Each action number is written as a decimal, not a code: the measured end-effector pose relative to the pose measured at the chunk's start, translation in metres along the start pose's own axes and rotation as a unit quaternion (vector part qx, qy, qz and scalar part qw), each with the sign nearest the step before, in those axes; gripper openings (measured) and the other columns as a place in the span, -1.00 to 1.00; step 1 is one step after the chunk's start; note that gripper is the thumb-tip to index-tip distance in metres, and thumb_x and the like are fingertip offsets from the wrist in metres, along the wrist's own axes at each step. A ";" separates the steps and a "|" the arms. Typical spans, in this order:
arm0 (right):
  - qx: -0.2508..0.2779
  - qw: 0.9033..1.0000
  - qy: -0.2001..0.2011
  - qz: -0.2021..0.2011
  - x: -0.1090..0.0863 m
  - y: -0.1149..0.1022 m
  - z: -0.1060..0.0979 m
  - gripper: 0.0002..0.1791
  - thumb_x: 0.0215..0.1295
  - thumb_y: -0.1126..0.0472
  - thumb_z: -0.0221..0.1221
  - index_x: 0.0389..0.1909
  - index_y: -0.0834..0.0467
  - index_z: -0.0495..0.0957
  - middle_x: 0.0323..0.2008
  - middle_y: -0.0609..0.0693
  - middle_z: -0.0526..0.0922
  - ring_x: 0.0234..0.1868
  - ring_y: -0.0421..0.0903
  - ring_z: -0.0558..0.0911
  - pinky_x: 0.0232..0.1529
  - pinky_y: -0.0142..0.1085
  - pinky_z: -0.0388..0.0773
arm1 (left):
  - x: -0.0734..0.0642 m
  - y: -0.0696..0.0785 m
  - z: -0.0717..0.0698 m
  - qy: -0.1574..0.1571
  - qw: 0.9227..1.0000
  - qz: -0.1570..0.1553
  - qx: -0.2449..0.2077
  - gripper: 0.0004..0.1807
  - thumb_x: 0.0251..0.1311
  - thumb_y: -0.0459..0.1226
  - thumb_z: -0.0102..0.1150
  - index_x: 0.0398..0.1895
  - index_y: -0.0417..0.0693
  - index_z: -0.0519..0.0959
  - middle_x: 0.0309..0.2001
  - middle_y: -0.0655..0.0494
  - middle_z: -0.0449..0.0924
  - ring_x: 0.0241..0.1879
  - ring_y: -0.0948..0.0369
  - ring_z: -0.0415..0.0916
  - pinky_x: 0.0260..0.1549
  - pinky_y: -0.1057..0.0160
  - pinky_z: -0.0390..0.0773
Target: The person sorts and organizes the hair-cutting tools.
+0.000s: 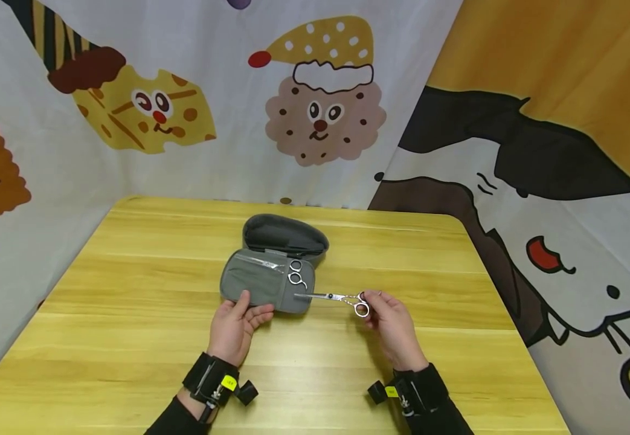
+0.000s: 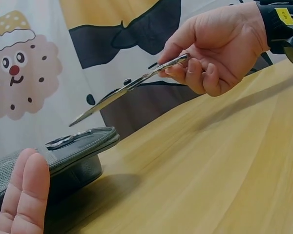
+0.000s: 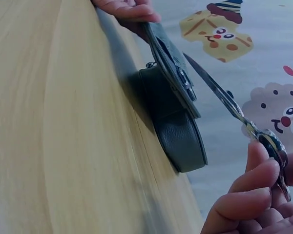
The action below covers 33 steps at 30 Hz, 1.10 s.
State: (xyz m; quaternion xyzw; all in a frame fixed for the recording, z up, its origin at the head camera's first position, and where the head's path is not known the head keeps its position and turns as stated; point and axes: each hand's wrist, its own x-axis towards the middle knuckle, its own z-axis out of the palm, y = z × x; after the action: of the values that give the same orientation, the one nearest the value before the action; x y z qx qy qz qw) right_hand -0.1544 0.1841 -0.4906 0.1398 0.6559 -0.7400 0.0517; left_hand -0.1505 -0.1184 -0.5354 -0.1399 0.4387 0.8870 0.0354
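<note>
A grey zippered scissors case (image 1: 255,284) lies open on the table, its near panel raised at a tilt. My left hand (image 1: 233,329) holds that panel's near edge, the thumb on top and the fingers lower down. A second pair of scissors (image 1: 295,273) sits in the panel's clear sleeve, its finger rings showing. In my right hand (image 1: 393,326), silver scissors (image 1: 336,296) are pinched by the finger rings. Their blades look closed and point left, above the panel's right end in the left wrist view (image 2: 107,100) and apart from it.
The yellow wooden table (image 1: 130,362) spreads around the case. The case's deeper dark half (image 1: 284,235) stands behind the panel. A curtain with cartoon prints (image 1: 325,181) hangs beyond the table's back edge. Each wrist wears a black strap with a small camera.
</note>
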 end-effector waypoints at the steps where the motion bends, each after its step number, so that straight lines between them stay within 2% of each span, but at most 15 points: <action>1: -0.005 1.000 -0.001 0.001 0.000 0.000 0.000 -0.80 0.57 0.18 0.22 -0.16 0.25 0.69 -0.47 -0.11 0.71 -0.48 -0.24 0.52 -0.46 -0.46 0.45 | 0.000 0.000 0.000 -0.002 1.000 0.001 0.004 -0.74 0.71 -0.11 -0.11 0.10 -0.12 0.22 -0.14 -0.01 0.59 -0.25 0.18 0.83 -0.14 0.24 0.82; 6: -0.036 0.999 -0.021 -0.003 -0.001 0.003 0.003 -0.73 0.57 0.16 0.23 -0.10 0.35 0.66 -0.46 -0.09 0.72 -0.48 -0.24 0.52 -0.47 -0.46 0.45 | -0.002 0.000 0.001 -0.018 0.999 0.006 0.031 -0.73 0.70 -0.13 -0.06 0.00 -0.17 0.26 -0.33 -0.01 0.75 -0.31 0.22 0.81 -0.18 0.24 0.82; 10: -0.047 0.998 -0.043 0.000 -0.001 0.008 0.005 -0.64 0.59 0.13 0.23 -0.01 0.42 0.63 -0.42 -0.08 0.75 -0.45 -0.22 0.54 -0.45 -0.46 0.47 | -0.003 0.000 0.001 -0.028 0.998 0.011 0.049 -0.70 0.69 -0.12 -0.04 0.06 -0.21 0.29 -0.35 0.03 0.78 -0.33 0.24 0.80 -0.20 0.26 0.81; 13: -0.058 0.996 -0.062 0.008 0.000 0.012 0.007 -0.64 0.61 0.11 0.22 0.02 0.40 0.64 -0.38 -0.06 0.77 -0.42 -0.20 0.57 -0.44 -0.46 0.50 | -0.003 -0.001 0.001 -0.028 0.998 0.013 0.052 -0.69 0.69 -0.12 -0.03 0.10 -0.22 0.30 -0.34 0.04 0.78 -0.33 0.24 0.79 -0.21 0.27 0.80; 17: -0.069 0.993 -0.095 0.015 0.000 0.017 0.009 -0.67 0.59 0.13 0.24 0.02 0.37 0.65 -0.32 -0.04 0.80 -0.37 -0.18 0.65 -0.40 -0.42 0.62 | -0.004 -0.002 0.001 -0.029 0.998 0.016 0.058 -0.70 0.68 -0.13 0.01 0.08 -0.23 0.35 -0.36 0.03 0.78 -0.35 0.23 0.78 -0.23 0.26 0.80; 22: -0.073 0.988 -0.133 0.023 0.001 0.022 0.011 -0.68 0.53 0.18 0.30 0.04 0.38 0.62 -0.29 -0.01 0.83 -0.34 -0.18 0.75 -0.30 -0.35 0.77 | -0.007 -0.007 0.000 -0.062 0.992 0.019 0.106 -0.71 0.66 -0.15 0.05 -0.08 -0.25 0.44 -0.44 0.05 0.80 -0.39 0.20 0.77 -0.24 0.24 0.80; 25: -0.074 0.988 -0.134 0.024 0.001 0.023 0.013 -0.70 0.49 0.21 0.33 0.02 0.38 0.62 -0.28 0.02 0.84 -0.35 -0.18 0.77 -0.31 -0.33 0.78 | -0.008 -0.009 0.000 -0.092 0.986 0.012 0.141 -0.73 0.66 -0.17 0.06 -0.16 -0.21 0.46 -0.48 0.08 0.80 -0.40 0.21 0.77 -0.24 0.24 0.79; 28: -0.078 0.990 -0.119 0.024 0.000 0.024 0.015 -0.75 0.46 0.25 0.35 -0.01 0.36 0.63 -0.31 0.05 0.83 -0.41 -0.20 0.74 -0.39 -0.37 0.72 | -0.009 -0.011 0.000 -0.117 0.980 0.002 0.162 -0.75 0.65 -0.18 0.08 -0.20 -0.18 0.48 -0.50 0.10 0.80 -0.43 0.22 0.75 -0.26 0.26 0.78; 33: -0.100 0.990 -0.099 0.023 -0.001 0.022 0.016 -0.81 0.45 0.28 0.35 -0.08 0.33 0.63 -0.41 -0.05 0.78 -0.48 -0.23 0.66 -0.45 -0.43 0.59 | -0.010 -0.012 0.000 -0.149 0.972 -0.004 0.180 -0.73 0.66 -0.18 0.05 -0.20 -0.19 0.53 -0.51 0.15 0.80 -0.42 0.24 0.76 -0.26 0.26 0.78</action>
State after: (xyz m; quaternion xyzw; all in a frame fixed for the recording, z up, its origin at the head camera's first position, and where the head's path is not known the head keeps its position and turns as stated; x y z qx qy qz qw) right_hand -0.1504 0.1650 -0.5098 0.0749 0.7152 -0.6792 0.1467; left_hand -0.1389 -0.1106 -0.5415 0.0011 0.5806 0.8040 0.1282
